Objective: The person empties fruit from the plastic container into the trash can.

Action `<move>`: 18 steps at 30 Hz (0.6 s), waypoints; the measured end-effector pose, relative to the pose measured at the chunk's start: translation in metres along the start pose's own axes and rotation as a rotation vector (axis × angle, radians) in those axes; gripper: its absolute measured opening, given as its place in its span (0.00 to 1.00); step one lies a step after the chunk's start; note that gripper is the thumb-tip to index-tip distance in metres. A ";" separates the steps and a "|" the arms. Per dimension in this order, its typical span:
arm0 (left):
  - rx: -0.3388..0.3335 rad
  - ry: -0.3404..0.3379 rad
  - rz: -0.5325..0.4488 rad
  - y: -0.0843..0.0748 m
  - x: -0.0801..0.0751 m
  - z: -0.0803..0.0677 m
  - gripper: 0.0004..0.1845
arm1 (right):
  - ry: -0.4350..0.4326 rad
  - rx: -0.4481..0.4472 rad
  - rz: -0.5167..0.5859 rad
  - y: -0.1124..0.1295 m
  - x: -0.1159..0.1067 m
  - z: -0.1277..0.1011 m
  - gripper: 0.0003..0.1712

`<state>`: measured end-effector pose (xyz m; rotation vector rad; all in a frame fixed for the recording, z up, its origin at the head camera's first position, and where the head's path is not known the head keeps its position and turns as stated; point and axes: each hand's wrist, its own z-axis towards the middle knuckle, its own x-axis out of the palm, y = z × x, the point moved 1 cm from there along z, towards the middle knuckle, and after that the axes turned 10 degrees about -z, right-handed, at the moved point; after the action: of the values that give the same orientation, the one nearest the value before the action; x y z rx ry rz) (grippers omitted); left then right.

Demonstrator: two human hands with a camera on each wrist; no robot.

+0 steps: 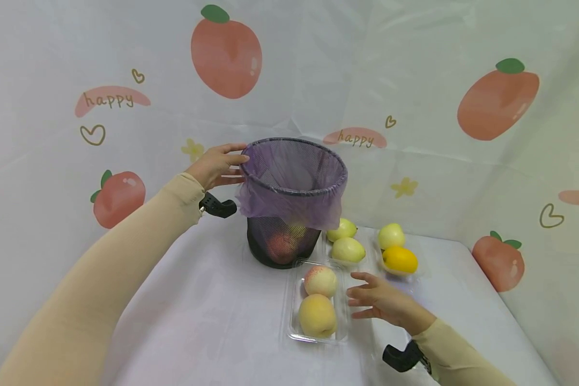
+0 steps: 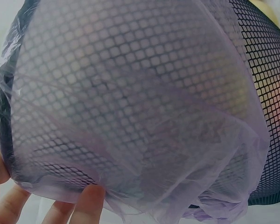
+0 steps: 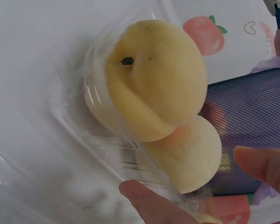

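Note:
A black mesh basket [image 1: 261,244] stands at the back of the table, lined with a thin purple bag [image 1: 289,177] folded over its rim. Fruit shows through the mesh near the bottom. My left hand [image 1: 218,165] rests on the left side of the rim with its fingers [image 2: 86,203] straight against the bag [image 2: 130,93]. My right hand [image 1: 378,301] hovers open with fingers spread, just right of a clear plastic tray [image 1: 291,321]. That tray holds two peaches, a pinkish one [image 1: 320,280] and a yellow one [image 1: 317,315]. In the right wrist view the peaches [image 3: 158,79] sit close to my fingertips [image 3: 149,200].
Two more clear trays lie right of the basket. One holds two pale green fruits [image 1: 347,249], the other a pale fruit [image 1: 391,235] and an orange-yellow one [image 1: 400,259]. A white cloth covers the table [image 1: 212,321]. A peach-printed backdrop closes in behind and on the right.

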<state>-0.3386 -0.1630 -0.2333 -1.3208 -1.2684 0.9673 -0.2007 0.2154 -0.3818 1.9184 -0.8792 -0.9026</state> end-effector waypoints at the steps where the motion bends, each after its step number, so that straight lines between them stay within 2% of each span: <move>1: 0.001 0.000 -0.003 0.000 0.000 0.000 0.31 | -0.002 0.005 -0.003 0.000 0.001 0.001 0.45; 9: -0.002 0.000 -0.015 -0.002 0.001 -0.001 0.31 | -0.030 0.056 -0.030 -0.001 0.012 0.009 0.43; 18: -0.007 0.000 -0.013 -0.001 0.001 -0.002 0.31 | -0.014 0.093 -0.001 -0.005 0.020 0.016 0.40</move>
<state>-0.3368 -0.1623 -0.2316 -1.3162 -1.2799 0.9547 -0.2027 0.1946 -0.3978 1.9943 -0.9434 -0.8910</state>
